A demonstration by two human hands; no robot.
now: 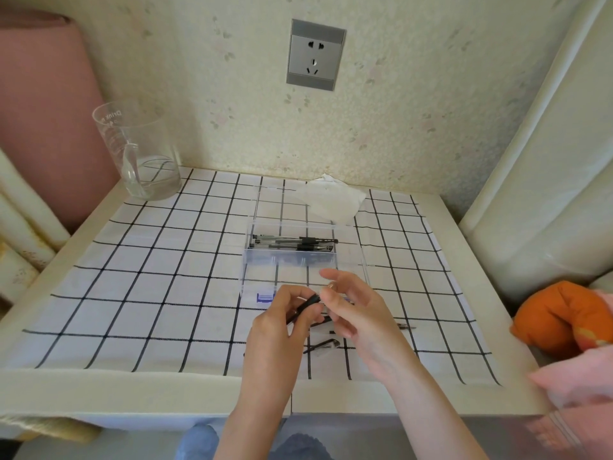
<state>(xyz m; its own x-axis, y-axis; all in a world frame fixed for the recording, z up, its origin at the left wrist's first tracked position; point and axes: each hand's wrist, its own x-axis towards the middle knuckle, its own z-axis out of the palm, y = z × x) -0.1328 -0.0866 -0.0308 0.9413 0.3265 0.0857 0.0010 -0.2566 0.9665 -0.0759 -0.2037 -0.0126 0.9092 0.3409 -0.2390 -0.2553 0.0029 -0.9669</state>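
Your left hand [282, 323] is curled round a short black pen part [306, 304]. The thumb and fingers wrap its lower end and hold it slanted, with the upper end pointing up and to the right. Your right hand [358, 313] meets it there: the thumb and a bent finger close on the tip of the part, while the forefinger sticks out straight above them, pointing left. I cannot tell whether that hand also holds some small piece of its own. Both hands hover just above the near middle of the table, and the pen part is off the cloth, between them.

Right under your hands, loose pen pieces lie on the checked cloth [159, 287]. A dark bent-looking piece [323, 345] lies nearest you, and a thin refill [404, 326] pokes out to the right of your right wrist. Other pieces are partly hidden by your fingers.

Just beyond your hands stands a clear plastic box [288, 260], its near edge touching the line of your fingertips in this view. A few black pens [293, 243] lie side by side in its far part, pointing left to right.

Behind the box, by the wall, lies a crumpled white tissue [331, 200]. At the far left corner of the table stands a clear measuring cup [142, 154] with some water in it. A grey wall socket [315, 54] sits above the table's middle. To the far left leans a pink roll [43, 111]. At the near right edge lie an orange cloth [564, 317] and pink fabric [580, 376].
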